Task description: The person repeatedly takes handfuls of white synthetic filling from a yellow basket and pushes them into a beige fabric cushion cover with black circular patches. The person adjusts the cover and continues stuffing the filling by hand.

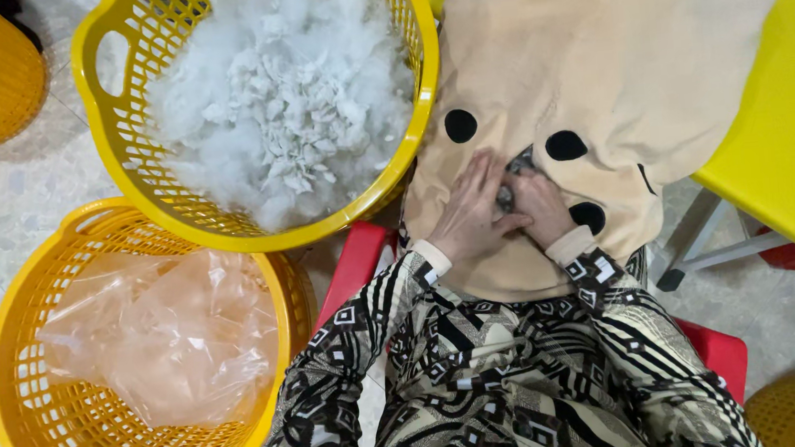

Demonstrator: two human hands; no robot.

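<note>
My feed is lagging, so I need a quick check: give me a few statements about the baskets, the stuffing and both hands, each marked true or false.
1. The yellow basket holds white fluffy stuffing. True.
2. The orange basket is full of white stuffing. False: it holds a crumpled clear plastic bag.
3. Both hands rest on the beige fabric cover. True: the left hand and the right hand press together at an opening with grey filling showing.
4. The fabric cover has red stripes. False: it is beige with black oval spots.
5. The left hand is reaching into the yellow basket. False: it lies on the cover.
</note>
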